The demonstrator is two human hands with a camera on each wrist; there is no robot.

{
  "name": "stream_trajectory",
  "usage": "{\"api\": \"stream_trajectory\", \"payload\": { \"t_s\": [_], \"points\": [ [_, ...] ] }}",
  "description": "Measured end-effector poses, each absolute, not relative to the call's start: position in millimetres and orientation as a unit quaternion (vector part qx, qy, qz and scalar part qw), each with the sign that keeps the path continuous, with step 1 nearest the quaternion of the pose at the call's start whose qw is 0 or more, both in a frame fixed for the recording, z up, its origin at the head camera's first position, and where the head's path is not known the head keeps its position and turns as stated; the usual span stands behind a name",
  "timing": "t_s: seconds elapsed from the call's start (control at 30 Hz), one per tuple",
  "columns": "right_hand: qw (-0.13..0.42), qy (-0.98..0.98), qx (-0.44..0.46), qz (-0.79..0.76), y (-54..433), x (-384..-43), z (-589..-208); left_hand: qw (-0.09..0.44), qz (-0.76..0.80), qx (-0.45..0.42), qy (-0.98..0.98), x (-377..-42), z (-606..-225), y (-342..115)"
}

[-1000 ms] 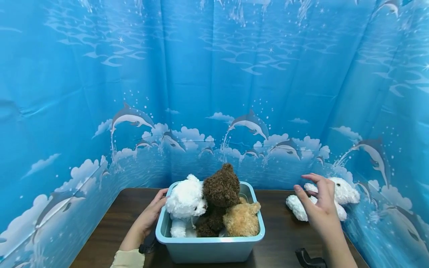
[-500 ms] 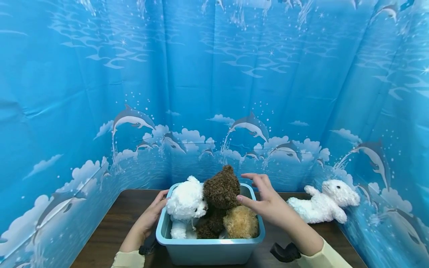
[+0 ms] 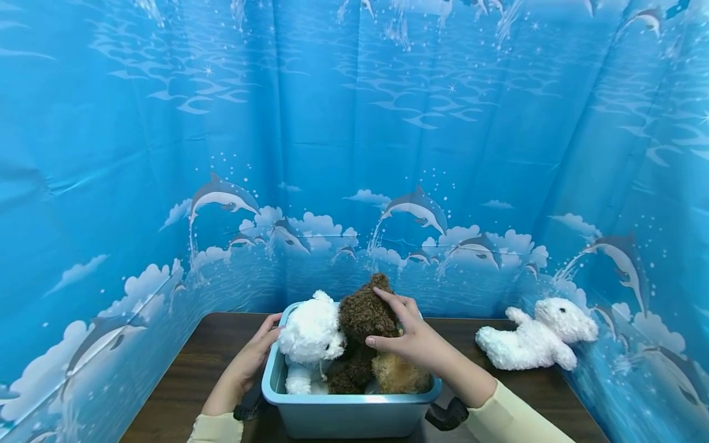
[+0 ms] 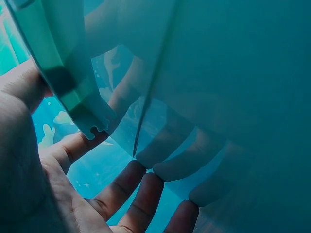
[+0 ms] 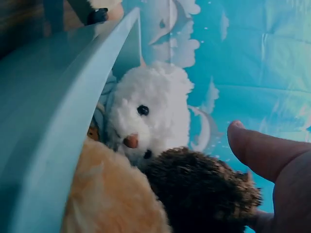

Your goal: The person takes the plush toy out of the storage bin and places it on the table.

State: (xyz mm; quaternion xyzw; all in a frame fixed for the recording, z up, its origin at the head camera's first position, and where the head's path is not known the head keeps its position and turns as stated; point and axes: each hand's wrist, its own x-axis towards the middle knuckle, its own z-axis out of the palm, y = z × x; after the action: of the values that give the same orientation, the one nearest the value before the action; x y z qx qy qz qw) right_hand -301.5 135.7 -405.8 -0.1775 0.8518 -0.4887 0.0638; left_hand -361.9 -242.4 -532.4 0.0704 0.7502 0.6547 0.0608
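Observation:
A light-blue plastic bin (image 3: pixel 354 415) stands in front of me with plush toys in it. My left hand (image 3: pixel 252 357) holds its left rim; the left wrist view shows fingertips (image 4: pixel 133 167) against the outer wall and the thumb at the rim. My right hand (image 3: pixel 412 335) is spread at the right side of a dark brown plush toy (image 3: pixel 365 311), fingers behind and thumb in front. In the right wrist view that thumb (image 5: pixel 257 150) stands apart from the brown fur. A white plush bear (image 3: pixel 310 329) sits at the left, and a tan plush toy (image 3: pixel 399 375) lies under my right hand.
Another white plush animal (image 3: pixel 537 338) lies on the dark wooden table (image 3: pixel 183 369) at the right. A blue curtain (image 3: pixel 354 154) printed with dolphins encloses the back and sides. Dark straps (image 3: pixel 448 415) are worn at the wrists.
My right hand has moved left from above the white plush animal on the table to the brown plush toy in the bin. The left hand has stayed at the rim.

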Motion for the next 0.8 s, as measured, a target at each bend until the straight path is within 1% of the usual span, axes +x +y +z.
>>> {"api": "stream_trajectory", "payload": {
  "t_s": [0.33, 0.63, 0.8],
  "points": [
    [0.077, 0.843, -0.151, -0.510, 118, -319, -405, 0.065, 0.657, 0.084, 0.746, -362, -533, -245],
    [0.058, 0.852, -0.142, -0.500, 119, -324, -408, 0.068, 0.653, 0.084, 0.749, -363, -534, -245],
    [0.037, 0.851, -0.143, -0.505, 120, -323, -408, 0.066, 0.653, 0.081, 0.750, -362, -533, -245]
  ]
}}
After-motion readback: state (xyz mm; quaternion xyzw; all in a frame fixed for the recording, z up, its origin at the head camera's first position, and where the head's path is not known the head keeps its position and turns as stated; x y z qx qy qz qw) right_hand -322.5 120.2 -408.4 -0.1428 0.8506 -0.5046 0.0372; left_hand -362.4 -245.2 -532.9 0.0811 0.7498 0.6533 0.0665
